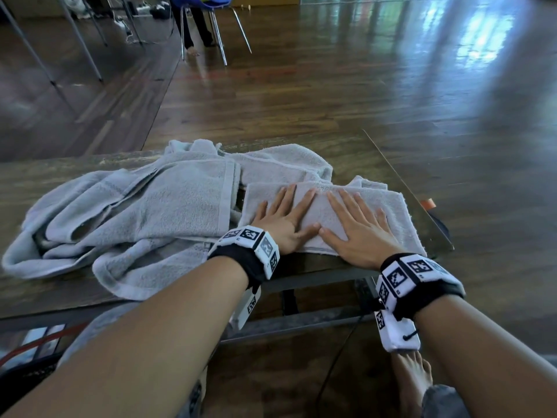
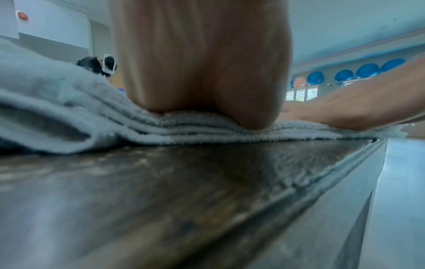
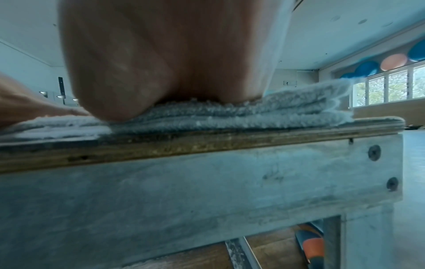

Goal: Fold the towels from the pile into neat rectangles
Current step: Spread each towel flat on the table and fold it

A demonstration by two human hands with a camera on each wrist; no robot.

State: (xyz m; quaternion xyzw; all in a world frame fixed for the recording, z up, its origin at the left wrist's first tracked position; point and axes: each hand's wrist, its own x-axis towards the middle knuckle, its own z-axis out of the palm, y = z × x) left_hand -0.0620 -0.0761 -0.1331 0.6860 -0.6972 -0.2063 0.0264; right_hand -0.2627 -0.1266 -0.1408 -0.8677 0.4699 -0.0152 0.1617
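Both hands lie flat, palms down, side by side on the folded towel (image 1: 398, 215), fingers straight and spread, gripping nothing. The left hand (image 1: 283, 218) presses the towel's left half, its thumb stretched toward the right hand (image 1: 358, 233), whose thumb points back; the two thumb tips are close together near the towel's near edge. Both forearms reach forward from the lower edge of the head view, each wrist wrapped in a black band with white marker blocks. From the wrist views the heel of each palm sinks into the stacked layers of terry cloth.

The folded towel sits at the right end of the tabletop (image 1: 45, 297), close to the near edge and the right corner, its layers roughly aligned into a rectangle. To its left, touching it, the pile (image 1: 135, 212) of unfolded grey towels sprawls crumpled across the middle of the tabletop.

Beyond lies a glossy wooden floor (image 1: 331, 86), with a blue chair (image 1: 211, 13) far back.
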